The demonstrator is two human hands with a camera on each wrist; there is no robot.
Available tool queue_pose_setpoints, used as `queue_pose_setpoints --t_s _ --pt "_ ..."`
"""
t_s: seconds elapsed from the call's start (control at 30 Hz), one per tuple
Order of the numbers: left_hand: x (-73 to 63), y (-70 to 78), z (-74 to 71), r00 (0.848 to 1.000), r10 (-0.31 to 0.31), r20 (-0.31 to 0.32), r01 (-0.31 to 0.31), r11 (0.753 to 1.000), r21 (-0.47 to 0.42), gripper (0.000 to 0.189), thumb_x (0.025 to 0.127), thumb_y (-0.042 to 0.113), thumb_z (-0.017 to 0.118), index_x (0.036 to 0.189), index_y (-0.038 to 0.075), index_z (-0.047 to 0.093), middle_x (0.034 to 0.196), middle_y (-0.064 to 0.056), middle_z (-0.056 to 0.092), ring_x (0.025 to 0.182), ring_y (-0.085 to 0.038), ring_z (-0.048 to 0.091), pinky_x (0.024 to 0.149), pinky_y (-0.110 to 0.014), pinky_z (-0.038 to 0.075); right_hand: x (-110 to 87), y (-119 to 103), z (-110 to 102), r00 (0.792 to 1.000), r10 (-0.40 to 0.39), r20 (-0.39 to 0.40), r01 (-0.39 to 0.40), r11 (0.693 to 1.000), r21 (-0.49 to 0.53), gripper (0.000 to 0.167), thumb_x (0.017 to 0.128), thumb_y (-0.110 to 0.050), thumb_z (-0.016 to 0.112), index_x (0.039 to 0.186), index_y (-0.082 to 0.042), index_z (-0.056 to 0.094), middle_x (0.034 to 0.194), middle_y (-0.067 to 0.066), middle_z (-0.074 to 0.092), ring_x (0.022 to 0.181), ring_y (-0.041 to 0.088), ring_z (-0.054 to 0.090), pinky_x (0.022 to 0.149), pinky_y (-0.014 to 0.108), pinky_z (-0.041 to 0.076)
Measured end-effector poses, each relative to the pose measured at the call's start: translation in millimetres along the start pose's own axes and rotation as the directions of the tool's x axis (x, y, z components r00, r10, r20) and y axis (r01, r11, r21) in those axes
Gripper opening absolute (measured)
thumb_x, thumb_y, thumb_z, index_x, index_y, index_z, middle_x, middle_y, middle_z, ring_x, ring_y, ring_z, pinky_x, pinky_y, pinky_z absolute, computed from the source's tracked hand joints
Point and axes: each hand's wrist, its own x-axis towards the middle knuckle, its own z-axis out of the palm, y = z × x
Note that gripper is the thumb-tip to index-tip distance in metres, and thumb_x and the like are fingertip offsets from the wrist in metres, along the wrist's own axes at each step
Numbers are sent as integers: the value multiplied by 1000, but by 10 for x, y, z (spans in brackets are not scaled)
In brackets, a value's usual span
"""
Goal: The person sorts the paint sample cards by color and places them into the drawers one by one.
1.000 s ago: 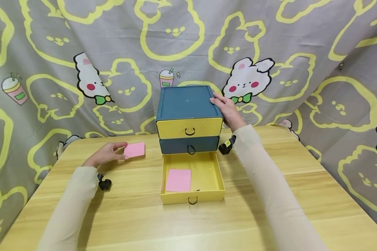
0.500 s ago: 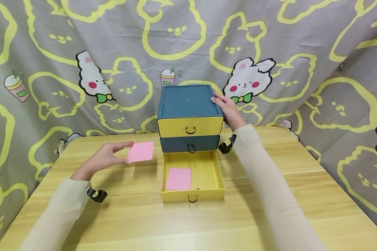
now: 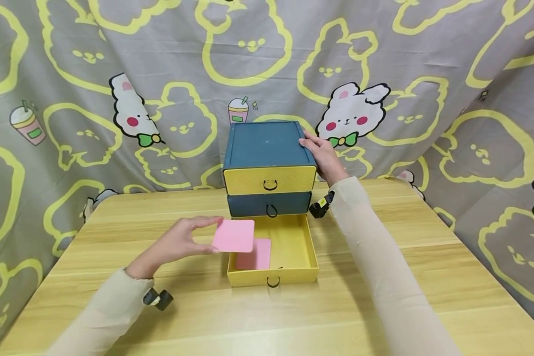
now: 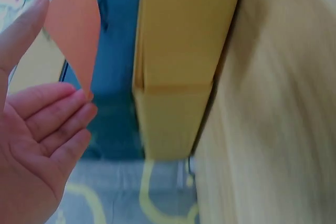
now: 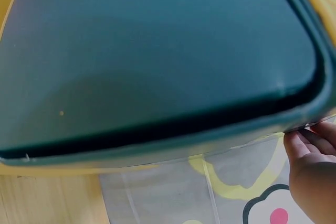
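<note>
In the head view my left hand point(image 3: 175, 244) pinches a thin pink square card point(image 3: 236, 236) by its left edge, thumb on one side and fingertips on the other. The card overlaps the left wall of the pulled-out yellow bottom drawer point(image 3: 273, 278). A second pink card point(image 3: 261, 254) lies flat inside that drawer, partly hidden by the held one. Seen from the left wrist, the held card point(image 4: 79, 24) appears almost edge-on. My right hand point(image 3: 322, 155) grips the upper right edge of the blue-and-yellow drawer box point(image 3: 267, 143); part of its fingers is hidden.
Above the pulled-out drawer sit a blue middle drawer point(image 3: 249, 204) and a yellow top drawer point(image 3: 244, 181), both closed, with black loop handles. The wooden table point(image 3: 382, 296) extends around the box. Behind stands a grey patterned curtain point(image 3: 258, 59).
My left hand has lifted the pink card off the table and carried it right, over the drawer's left side. My right hand keeps its place on the box.
</note>
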Motion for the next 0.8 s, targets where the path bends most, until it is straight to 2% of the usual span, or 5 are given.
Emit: queue_pose_setpoints --t_s 0.13,0.33,0.63,0.73,0.8 --pt "74 70 205 1000 21 -4 -21 1000 14 75 71 34 82 131 -1 55 131 -14 56 122 -32 52 97 -48 43 3 2 3 1000 3 -4 -3 1000 0 55 94 -30 57 146 -27 38 152 2 33 131 27 41 104 42 39" --pt "177 48 426 997 44 -68 -41 998 46 73 71 32 82 130 -2 56 129 -17 57 120 -34 52 98 -48 43 2 10 -3 1000 1 -8 -1 1000 -9 54 94 -30 57 145 -28 39 151 2 34 131 28 42 103 43 39" --pt "203 8 534 995 10 -100 -5 999 50 73 73 27 81 133 -4 51 134 -17 53 123 -36 49 100 -50 39 -7 28 12 1000 1 -15 -2 1000 -18 54 94 -30 57 145 -27 39 151 2 34 130 28 42 103 43 39" --pt "166 72 545 990 16 -143 -8 998 57 73 72 26 82 133 -2 52 135 -14 53 124 -34 49 101 -48 39 2 20 5 1000 -7 -15 7 1000 -14 54 94 -30 57 145 -26 40 151 3 34 132 28 41 104 43 38" --pt "132 167 553 980 33 -194 -21 998 63 73 71 25 83 133 0 53 133 -13 54 122 -34 50 101 -47 39 6 8 2 1000 -13 -15 12 1000 -16 55 93 -30 57 145 -26 39 152 3 33 132 28 40 104 43 38"
